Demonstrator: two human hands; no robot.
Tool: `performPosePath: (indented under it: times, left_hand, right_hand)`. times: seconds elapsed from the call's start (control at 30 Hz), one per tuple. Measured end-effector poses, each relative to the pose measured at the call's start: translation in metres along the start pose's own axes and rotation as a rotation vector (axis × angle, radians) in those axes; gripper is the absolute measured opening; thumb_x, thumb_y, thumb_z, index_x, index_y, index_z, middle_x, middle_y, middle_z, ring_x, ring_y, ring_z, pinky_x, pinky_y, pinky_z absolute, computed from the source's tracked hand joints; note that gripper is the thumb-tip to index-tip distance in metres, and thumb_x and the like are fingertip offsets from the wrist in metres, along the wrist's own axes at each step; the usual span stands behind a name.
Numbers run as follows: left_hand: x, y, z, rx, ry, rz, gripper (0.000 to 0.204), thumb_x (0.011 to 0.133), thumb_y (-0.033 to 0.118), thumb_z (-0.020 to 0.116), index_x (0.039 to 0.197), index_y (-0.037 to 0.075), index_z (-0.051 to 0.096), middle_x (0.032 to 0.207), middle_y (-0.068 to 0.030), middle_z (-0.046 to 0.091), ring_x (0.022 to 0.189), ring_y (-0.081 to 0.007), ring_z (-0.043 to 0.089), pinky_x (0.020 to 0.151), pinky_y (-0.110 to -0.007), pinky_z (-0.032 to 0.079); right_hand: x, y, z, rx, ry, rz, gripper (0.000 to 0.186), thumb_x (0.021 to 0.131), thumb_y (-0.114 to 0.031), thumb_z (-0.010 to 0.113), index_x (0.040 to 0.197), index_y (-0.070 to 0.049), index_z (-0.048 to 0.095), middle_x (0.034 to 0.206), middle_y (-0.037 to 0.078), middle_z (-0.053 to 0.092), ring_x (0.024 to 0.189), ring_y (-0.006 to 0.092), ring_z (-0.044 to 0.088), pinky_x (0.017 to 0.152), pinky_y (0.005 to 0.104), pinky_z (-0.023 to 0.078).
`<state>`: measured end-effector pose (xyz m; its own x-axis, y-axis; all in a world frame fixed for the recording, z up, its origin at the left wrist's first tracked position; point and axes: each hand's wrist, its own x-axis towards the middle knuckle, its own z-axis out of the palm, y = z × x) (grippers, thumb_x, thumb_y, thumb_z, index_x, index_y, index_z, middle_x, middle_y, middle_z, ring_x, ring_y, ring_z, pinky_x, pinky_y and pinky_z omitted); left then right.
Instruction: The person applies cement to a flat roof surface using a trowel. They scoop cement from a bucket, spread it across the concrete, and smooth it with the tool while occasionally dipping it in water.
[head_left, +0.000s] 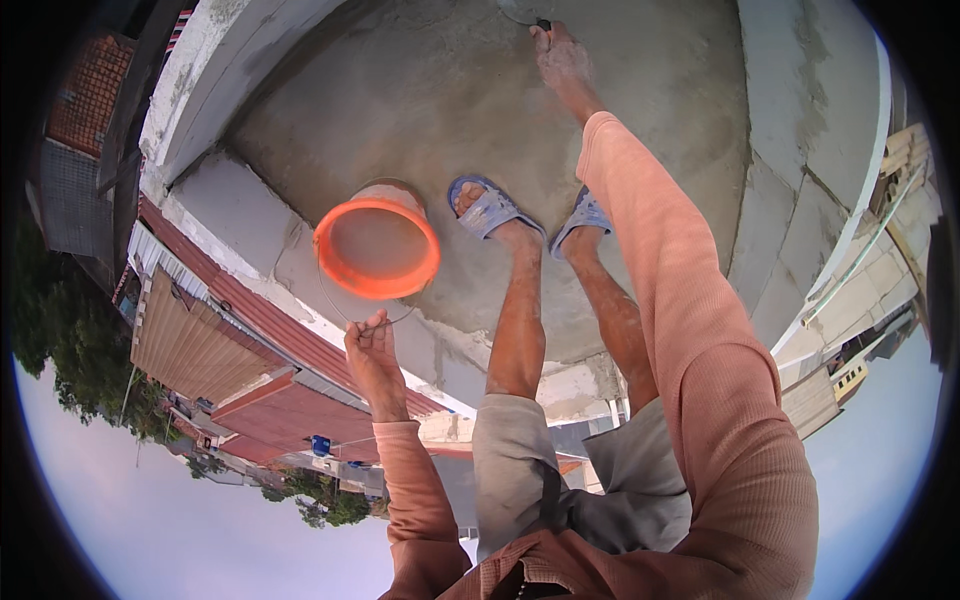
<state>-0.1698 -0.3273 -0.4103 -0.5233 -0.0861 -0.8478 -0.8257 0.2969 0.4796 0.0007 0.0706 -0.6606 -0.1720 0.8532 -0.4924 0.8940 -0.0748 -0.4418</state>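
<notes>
My left hand [373, 352] grips the thin wire handle of an orange bucket [376, 286], with cloudy greyish liquid inside. I cannot tell whether the bucket hangs or rests on the floor. My right hand [560, 62] is stretched out at the top, closed on the dark handle of a tool [542, 24], probably a trowel, whose blade is cut off at the picture's edge. Beneath it is a grey, damp-looking cement floor [660, 120]. My feet, in blue slides [485, 212], stand on that floor beside the bucket, between my two arms.
Low pale block walls [800, 150] border the floor on both sides. Beyond the left edge, at lower levels, lie corrugated metal roofs [205, 340] and trees [70, 340]. More roofs and a pale pipe show past the right edge.
</notes>
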Motion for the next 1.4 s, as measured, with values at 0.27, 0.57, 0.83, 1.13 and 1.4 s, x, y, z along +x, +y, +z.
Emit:
performPosePath:
  times: [0.27,0.57,0.83,1.13,1.4]
  left_hand:
    - [-0.005,-0.008,-0.005,0.042,0.021,0.041,0.021,0.105,0.030,0.048,0.107,0.009,0.054,0.116,-0.0096,0.064,0.124,-0.0276,0.057,0.111,-0.042,0.041]
    - [-0.005,-0.008,-0.002,0.035,0.010,0.050,0.022,0.105,0.031,0.048,0.109,0.010,0.053,0.117,-0.0092,0.062,0.123,-0.0268,0.056,0.110,-0.041,0.040]
    - [-0.005,-0.012,-0.002,0.029,0.035,0.048,0.025,0.105,0.033,0.049,0.109,0.010,0.052,0.117,-0.0103,0.063,0.121,-0.0258,0.057,0.108,-0.039,0.041]
    - [-0.007,-0.019,-0.004,0.027,0.021,0.080,0.028,0.105,0.038,0.046,0.110,0.011,0.051,0.115,-0.0100,0.063,0.119,-0.0248,0.058,0.108,-0.040,0.041]
    - [-0.002,-0.023,-0.006,-0.049,0.048,0.056,0.028,0.105,0.038,0.047,0.108,0.011,0.052,0.120,-0.0115,0.062,0.126,-0.0286,0.054,0.110,-0.042,0.040]
  right_hand:
    - [-0.025,-0.050,0.047,0.028,0.053,0.012,0.042,0.101,-0.045,0.045,0.115,-0.007,0.054,0.106,0.023,0.068,0.100,0.0459,0.064,0.081,0.0552,0.051]
    - [-0.053,-0.075,0.067,-0.004,-0.089,-0.061,0.043,0.101,-0.046,0.044,0.118,-0.008,0.056,0.110,0.022,0.067,0.103,0.0449,0.064,0.085,0.0547,0.051]
    - [-0.054,-0.120,0.107,0.336,-0.057,0.179,0.051,0.099,-0.048,0.044,0.121,-0.004,0.056,0.110,0.027,0.067,0.106,0.0482,0.062,0.090,0.0550,0.047]
    - [-0.128,-0.179,0.182,0.014,-0.617,-0.260,0.034,0.102,-0.032,0.045,0.124,-0.005,0.050,0.118,0.023,0.066,0.110,0.0372,0.065,0.091,0.0521,0.050]
    - [-0.071,-0.094,0.124,-0.054,-0.151,-0.231,0.039,0.104,-0.041,0.041,0.120,-0.007,0.051,0.106,0.023,0.068,0.096,0.0466,0.066,0.083,0.0565,0.052]
